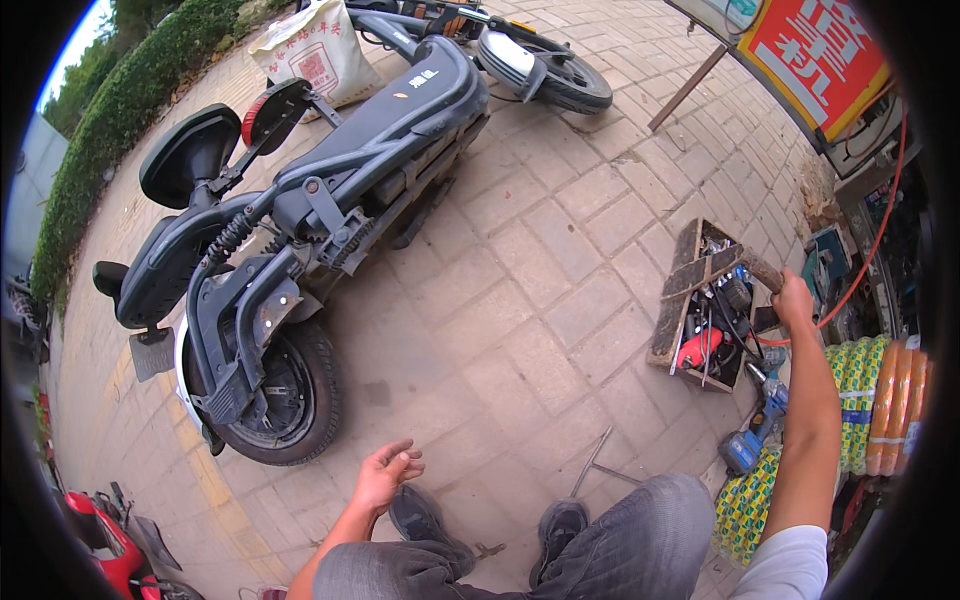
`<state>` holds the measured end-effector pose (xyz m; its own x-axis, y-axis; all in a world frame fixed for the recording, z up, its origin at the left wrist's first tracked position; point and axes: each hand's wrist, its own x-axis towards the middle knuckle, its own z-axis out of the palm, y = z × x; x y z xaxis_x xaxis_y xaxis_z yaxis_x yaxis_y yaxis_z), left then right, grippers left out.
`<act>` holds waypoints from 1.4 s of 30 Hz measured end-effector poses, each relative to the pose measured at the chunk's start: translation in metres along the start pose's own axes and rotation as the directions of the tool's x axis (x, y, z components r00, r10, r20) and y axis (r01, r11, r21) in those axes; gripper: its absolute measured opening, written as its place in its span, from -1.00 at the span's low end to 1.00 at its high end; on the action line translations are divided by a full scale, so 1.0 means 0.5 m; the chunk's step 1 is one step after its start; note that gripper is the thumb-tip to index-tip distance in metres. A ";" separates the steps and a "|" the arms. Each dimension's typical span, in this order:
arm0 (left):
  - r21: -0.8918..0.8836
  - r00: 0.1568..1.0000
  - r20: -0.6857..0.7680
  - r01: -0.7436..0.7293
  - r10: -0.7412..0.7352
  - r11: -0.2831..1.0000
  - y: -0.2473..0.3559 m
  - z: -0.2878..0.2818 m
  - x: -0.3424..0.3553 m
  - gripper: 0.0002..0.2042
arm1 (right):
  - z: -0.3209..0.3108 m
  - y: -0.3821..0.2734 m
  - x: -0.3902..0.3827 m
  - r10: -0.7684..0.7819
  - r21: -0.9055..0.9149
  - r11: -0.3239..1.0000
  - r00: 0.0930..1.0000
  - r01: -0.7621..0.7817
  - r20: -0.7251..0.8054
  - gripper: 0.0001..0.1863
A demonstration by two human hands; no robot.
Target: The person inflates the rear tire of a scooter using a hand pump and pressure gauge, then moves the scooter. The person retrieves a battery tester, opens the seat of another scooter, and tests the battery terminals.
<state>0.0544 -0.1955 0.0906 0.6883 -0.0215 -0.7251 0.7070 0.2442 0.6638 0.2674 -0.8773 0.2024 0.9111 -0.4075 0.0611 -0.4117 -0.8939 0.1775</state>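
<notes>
My right hand (795, 300) is closed around a thick brown handle (765, 270) at the right side of a wooden toolbox (660, 335). The handle's far end meets a flat bar across the box; the tool's exact kind is unclear. Inside the box lie a red-handled tool (698, 347) and several dark tools. My left hand (385, 475) hovers empty near my left knee, fingers apart and slightly bent. Ahead of it, a dark grey electric scooter (370, 130) lies tipped over, its rear wheel (290, 400) towards me. A T-handle wrench (590, 464) rests on the paving by my right shoe.
A blue cordless power tool (745, 445) lies below the toolbox. Rolled yellow-green and orange hoses (860, 400) stack at the right, under a red sign (815, 60). A white sack (315, 55) stands behind the scooter. Part of a red vehicle (105, 540) shows lower left.
</notes>
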 end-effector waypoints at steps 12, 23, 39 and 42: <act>-0.261 0.991 -0.129 -0.079 0.047 0.962 0.471 0.089 -0.234 -0.59 | -0.699 -0.644 -0.288 -0.301 0.799 0.229 0.821 0.557 -0.486 -0.47; 0.058 0.774 -0.397 -0.514 0.492 0.856 0.666 0.064 -0.927 -0.50 | -0.816 -0.734 -0.885 -0.829 0.423 0.475 -0.233 -0.772 0.508 -0.45; -0.262 0.365 -0.799 0.503 -0.477 0.824 0.352 -0.786 -1.387 -0.48 | -0.965 -1.270 -0.827 -0.458 0.445 0.889 0.218 0.108 0.862 -0.67; -0.280 0.311 -0.828 0.490 -0.466 0.825 0.394 -0.800 -1.308 -0.48 | -0.873 -1.236 -0.727 -0.402 0.380 0.908 0.110 0.176 0.909 -0.51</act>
<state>-0.3217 0.2542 0.6223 -0.2501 0.6826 -0.6866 0.8754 0.4625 0.1409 0.1985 -0.0950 0.4994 0.2496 0.1447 -0.9575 -0.2206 -0.9543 -0.2017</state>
